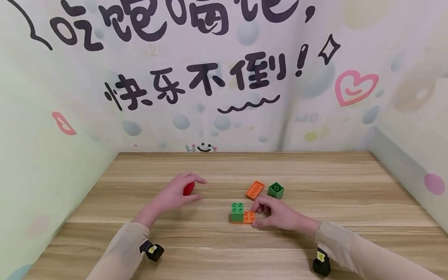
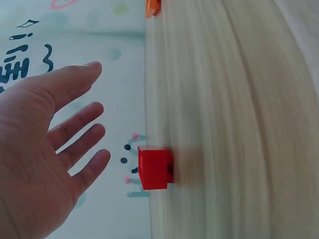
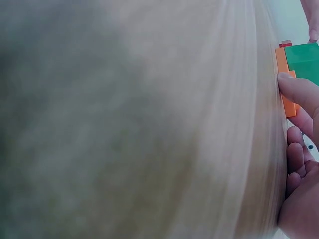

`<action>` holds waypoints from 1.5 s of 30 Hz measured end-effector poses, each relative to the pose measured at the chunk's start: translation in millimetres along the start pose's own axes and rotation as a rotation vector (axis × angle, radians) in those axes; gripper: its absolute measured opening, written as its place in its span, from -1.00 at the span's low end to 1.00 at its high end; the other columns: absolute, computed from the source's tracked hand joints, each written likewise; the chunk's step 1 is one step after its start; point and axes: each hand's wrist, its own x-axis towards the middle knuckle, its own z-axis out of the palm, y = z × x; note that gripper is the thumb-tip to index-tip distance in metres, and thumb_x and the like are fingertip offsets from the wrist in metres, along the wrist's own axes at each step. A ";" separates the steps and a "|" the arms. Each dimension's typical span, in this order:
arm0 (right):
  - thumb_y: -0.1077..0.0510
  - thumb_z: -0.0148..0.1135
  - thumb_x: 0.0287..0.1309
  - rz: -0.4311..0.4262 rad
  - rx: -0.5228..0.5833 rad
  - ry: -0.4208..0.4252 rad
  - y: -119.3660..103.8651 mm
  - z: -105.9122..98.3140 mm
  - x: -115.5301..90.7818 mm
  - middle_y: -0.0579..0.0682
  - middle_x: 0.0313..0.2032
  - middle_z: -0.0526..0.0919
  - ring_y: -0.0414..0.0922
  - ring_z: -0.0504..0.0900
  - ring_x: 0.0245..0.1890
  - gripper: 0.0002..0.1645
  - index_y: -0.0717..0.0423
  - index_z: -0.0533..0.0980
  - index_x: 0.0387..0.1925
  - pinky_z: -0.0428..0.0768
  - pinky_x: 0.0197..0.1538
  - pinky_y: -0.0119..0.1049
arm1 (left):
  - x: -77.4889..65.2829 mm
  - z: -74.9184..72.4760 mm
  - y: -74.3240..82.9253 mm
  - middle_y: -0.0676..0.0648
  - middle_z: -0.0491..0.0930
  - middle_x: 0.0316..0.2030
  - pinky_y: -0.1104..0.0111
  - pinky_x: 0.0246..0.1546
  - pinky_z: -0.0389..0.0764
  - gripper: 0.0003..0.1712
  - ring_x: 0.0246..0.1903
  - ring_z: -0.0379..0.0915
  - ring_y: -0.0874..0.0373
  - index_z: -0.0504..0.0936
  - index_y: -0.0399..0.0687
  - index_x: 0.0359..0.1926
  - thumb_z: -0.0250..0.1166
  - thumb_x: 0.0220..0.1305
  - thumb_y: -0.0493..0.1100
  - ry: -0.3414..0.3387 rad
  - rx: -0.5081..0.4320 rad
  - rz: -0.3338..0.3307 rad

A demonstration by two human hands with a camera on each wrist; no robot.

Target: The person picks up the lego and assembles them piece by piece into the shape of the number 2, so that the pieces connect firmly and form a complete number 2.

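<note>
Orange toy plate (image 1: 249,217), green brick (image 1: 237,212) atop, pinched by the right hand (image 1: 277,215). The empty left hand (image 1: 173,194) partly hides the red brick (image 2: 154,169) in head view, not in left wrist view.

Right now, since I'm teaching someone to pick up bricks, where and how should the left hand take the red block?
Probably by two opposite side walls of the red block, with the left hand coming from above: the walls in view look flat, and the block seems to rest studs-down, leaving its knobs little use as a hold.

Pale printed walls (image 1: 225,48) border a wood-grain tabletop (image 1: 232,261).
</note>
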 end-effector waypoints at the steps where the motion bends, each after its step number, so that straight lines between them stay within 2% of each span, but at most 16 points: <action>1: 0.01 0.51 0.02 0.000 -0.001 0.000 0.1 0.0 0.1 -0.04 -0.25 0.50 -0.21 0.38 -0.26 -0.65 -0.10 0.53 -0.19 0.37 -0.20 -0.46 | -0.6 0.3 -2.0 -0.13 0.52 0.18 -0.03 0.19 0.52 -0.54 0.18 0.41 -0.12 0.58 0.03 0.15 0.41 0.22 -0.14 0.002 0.012 -0.006; 12: 0.02 0.51 0.01 -0.004 0.004 0.000 0.5 0.6 0.3 -0.04 -0.26 0.50 -0.21 0.37 -0.26 -0.64 -0.09 0.53 -0.19 0.37 -0.19 -0.46 | -6.4 -0.2 -22.6 -0.24 0.42 0.21 -0.09 0.10 0.56 -0.49 0.17 0.35 -0.21 0.58 -0.06 0.16 0.44 0.18 -0.18 0.026 0.018 -0.102; 21: 0.00 0.51 0.02 0.003 0.005 -0.001 1.6 1.1 0.8 -0.05 -0.26 0.50 -0.21 0.37 -0.26 -0.64 -0.10 0.53 -0.19 0.37 -0.20 -0.46 | -8.1 -1.2 -34.3 -0.31 0.40 0.16 -0.01 0.06 0.59 -0.52 0.09 0.40 -0.19 0.60 -0.14 0.12 0.45 0.17 -0.17 0.019 0.038 -0.150; 25: 0.01 0.51 0.02 0.004 0.014 -0.003 2.0 1.3 0.6 -0.04 -0.26 0.49 -0.21 0.37 -0.27 -0.65 -0.10 0.53 -0.19 0.37 -0.20 -0.46 | -8.4 -2.1 -36.1 -0.31 0.40 0.09 -0.01 0.05 0.59 -0.52 0.03 0.45 -0.18 0.58 -0.17 0.13 0.44 0.18 -0.19 0.005 0.012 -0.188; 29: 0.01 0.51 0.02 0.004 0.017 -0.003 2.0 1.0 0.5 -0.03 -0.26 0.49 -0.21 0.37 -0.27 -0.65 -0.10 0.53 -0.19 0.37 -0.21 -0.46 | -7.8 -2.8 -35.8 -0.28 0.42 0.05 -0.04 0.09 0.59 -0.55 0.06 0.50 -0.23 0.58 -0.16 0.13 0.41 0.21 -0.21 -0.015 -0.015 -0.232; 35: 0.00 0.51 0.02 0.002 0.010 0.000 2.6 1.1 0.9 -0.04 -0.27 0.49 -0.20 0.37 -0.28 -0.65 -0.10 0.53 -0.19 0.36 -0.22 -0.47 | -3.5 -1.7 -35.2 -0.27 0.49 0.03 -0.01 0.05 0.60 -0.56 0.01 0.52 -0.16 0.58 -0.14 0.11 0.41 0.22 -0.17 -0.029 0.022 -0.253; 39: -0.01 0.51 0.02 0.003 0.004 -0.004 3.0 1.0 1.0 -0.05 -0.26 0.50 -0.21 0.37 -0.27 -0.65 -0.11 0.53 -0.19 0.37 -0.21 -0.46 | -0.4 -0.4 -34.8 -0.23 0.52 0.04 0.03 0.05 0.61 -0.58 -0.01 0.52 -0.10 0.58 -0.10 0.12 0.38 0.25 -0.19 -0.027 0.032 -0.293; 45: 0.01 0.51 0.02 -0.001 0.016 -0.004 2.3 0.4 0.8 -0.03 -0.25 0.50 -0.20 0.38 -0.26 -0.64 -0.10 0.53 -0.18 0.38 -0.20 -0.45 | 0.7 -2.1 -34.6 -0.25 0.55 0.10 0.03 0.05 0.61 -0.60 0.00 0.53 -0.11 0.56 -0.10 0.15 0.32 0.28 -0.28 -0.033 0.025 -0.279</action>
